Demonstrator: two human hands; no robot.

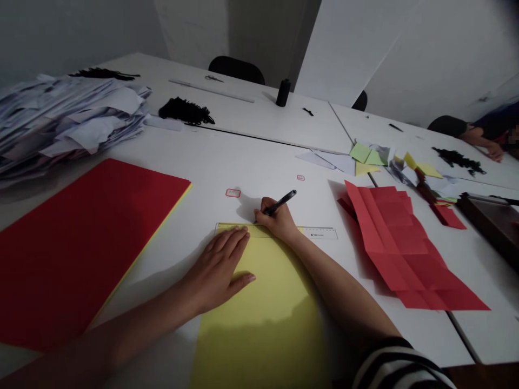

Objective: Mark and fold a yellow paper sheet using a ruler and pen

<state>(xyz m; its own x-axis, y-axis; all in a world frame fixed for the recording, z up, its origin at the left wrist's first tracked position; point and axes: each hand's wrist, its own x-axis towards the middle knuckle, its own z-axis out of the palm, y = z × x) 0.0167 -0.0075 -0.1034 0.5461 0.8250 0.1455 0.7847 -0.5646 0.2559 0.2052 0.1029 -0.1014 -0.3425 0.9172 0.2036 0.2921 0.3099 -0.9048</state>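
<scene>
A yellow sheet of paper (267, 308) lies on the white table (259, 156) in front of me. A clear ruler (320, 233) lies across its far edge. My left hand (217, 270) rests flat on the sheet and on the ruler's left end, fingers spread. My right hand (275, 219) grips a black pen (281, 201), its tip down at the ruler's far edge near the middle of the sheet.
A large red sheet stack (77, 243) lies to the left, a heap of white paper (60, 121) behind it. Creased red paper (401, 248) and coloured scraps (373, 156) lie right. A black spool (283, 92), black threads (184, 111) and another person's hand (492, 151) are farther off.
</scene>
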